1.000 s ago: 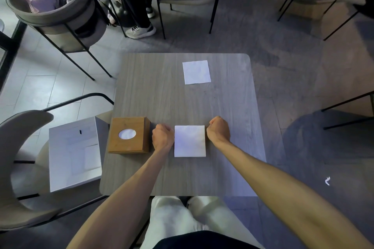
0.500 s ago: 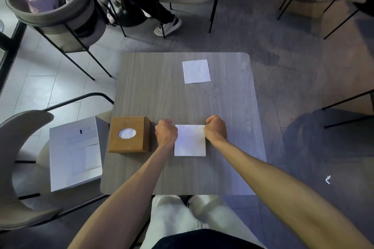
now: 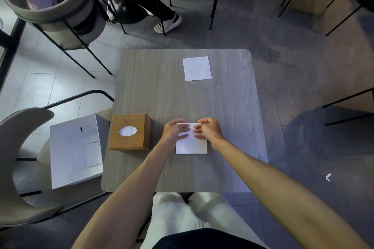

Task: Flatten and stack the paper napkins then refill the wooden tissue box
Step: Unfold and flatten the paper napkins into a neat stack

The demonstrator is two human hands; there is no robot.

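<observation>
The table (image 3: 153,95) held a box (image 3: 129,132) near-left and a far napkin (image 3: 197,68). Both hands, left (image 3: 175,130) and right (image 3: 208,130), pinched the near napkin's (image 3: 191,144) far edge.

The table (image 3: 157,91) is square, grey wood-grain, with rounded corners. A wooden box (image 3: 129,132) stands at its near left edge. One napkin (image 3: 192,144) lies near centre. A second napkin (image 3: 197,68) lies flat at the far side.
</observation>
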